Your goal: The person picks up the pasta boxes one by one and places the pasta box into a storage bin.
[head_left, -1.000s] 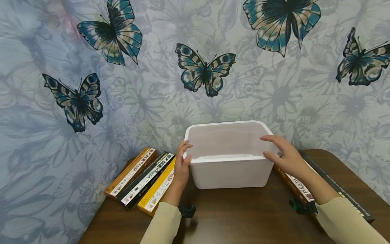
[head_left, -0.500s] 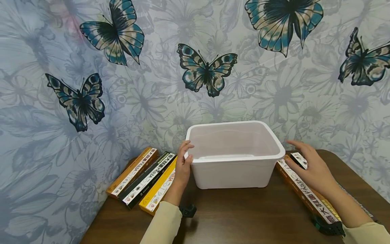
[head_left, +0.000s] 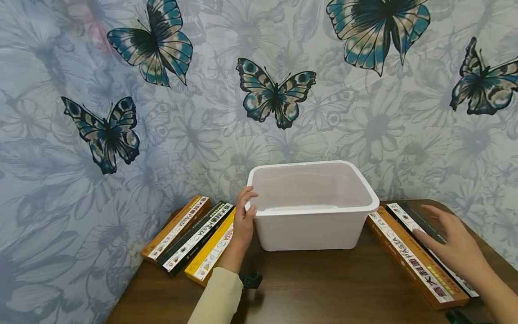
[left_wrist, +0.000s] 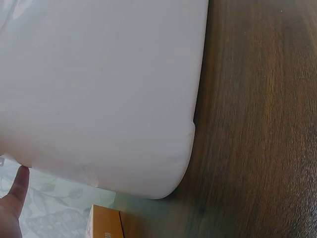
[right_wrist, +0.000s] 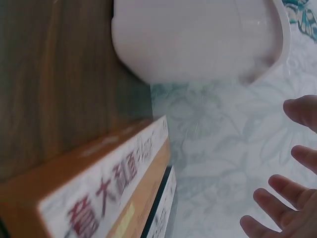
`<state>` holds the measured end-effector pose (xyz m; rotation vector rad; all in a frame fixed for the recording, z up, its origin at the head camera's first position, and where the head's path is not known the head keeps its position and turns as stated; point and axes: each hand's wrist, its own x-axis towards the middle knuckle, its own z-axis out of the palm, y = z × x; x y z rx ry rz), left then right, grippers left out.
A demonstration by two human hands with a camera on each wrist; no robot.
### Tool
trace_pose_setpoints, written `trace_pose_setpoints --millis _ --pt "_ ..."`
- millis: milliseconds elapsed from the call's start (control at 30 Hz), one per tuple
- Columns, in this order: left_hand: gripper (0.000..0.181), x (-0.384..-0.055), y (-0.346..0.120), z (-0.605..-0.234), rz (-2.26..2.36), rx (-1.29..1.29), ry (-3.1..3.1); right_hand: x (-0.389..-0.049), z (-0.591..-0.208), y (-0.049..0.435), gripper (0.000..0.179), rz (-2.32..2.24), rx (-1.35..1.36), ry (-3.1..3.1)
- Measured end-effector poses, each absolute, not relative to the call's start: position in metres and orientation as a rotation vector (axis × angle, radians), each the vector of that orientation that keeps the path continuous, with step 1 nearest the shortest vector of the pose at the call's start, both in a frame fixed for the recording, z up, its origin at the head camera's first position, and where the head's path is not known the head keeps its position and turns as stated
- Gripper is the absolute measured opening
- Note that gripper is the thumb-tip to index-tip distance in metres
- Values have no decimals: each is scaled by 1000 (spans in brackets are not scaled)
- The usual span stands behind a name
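Note:
A white plastic bin (head_left: 309,231) stands upright on the brown table, its open top showing bare inner walls. My left hand (head_left: 243,220) holds the bin's left rim, fingertips over the edge. In the left wrist view the bin's wall (left_wrist: 109,99) fills much of the picture, with one finger touching its edge. My right hand (head_left: 457,240) is apart from the bin, fingers spread above a black pasta box (head_left: 404,218) and just right of an orange-brown pasta box (head_left: 417,261). It holds nothing; the right wrist view shows its fingers (right_wrist: 285,186) loosely extended.
Left of the bin lie an orange pasta box (head_left: 178,227), a black one (head_left: 196,238) and a yellow one (head_left: 208,252), slanted side by side. The brown table (head_left: 315,288) meets a butterfly-patterned wall (head_left: 194,144) behind. A dark wrist strap (head_left: 251,280) is on the left wrist.
My right hand has let go of the bin's right rim and moved right, over the boxes there, uncovering the orange-brown one. The left hand and bin stay in place.

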<state>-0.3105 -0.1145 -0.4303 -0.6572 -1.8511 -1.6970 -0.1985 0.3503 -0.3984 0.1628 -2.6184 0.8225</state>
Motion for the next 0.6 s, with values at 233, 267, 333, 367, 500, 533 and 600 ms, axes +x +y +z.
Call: trace_pose_setpoints --millis 233,267,333,367,500,533,600 --pt "31 -307 -115 -427 -1681 -642 -1874 -195 -420 379 76 722 146 -2666" --pt "31 -307 -115 -427 -1682 -641 -1879 -195 -424 384 76 708 153 -2670" --pt "32 -308 -115 -428 -1685 -643 -1883 -194 -431 392 77 673 148 -2692" --pt "32 -308 -115 -428 -1688 -642 -1885 -194 -434 396 77 656 140 -2707" --pt "32 -307 -116 -428 -1692 -636 -1892 -193 -442 411 82 585 75 -2789" --pt "32 -307 -116 -429 -1695 -635 -1891 -193 -444 414 82 571 63 -2806" --pt "33 -308 -116 -429 -1700 -634 -1890 -192 -448 420 85 550 48 -2849"
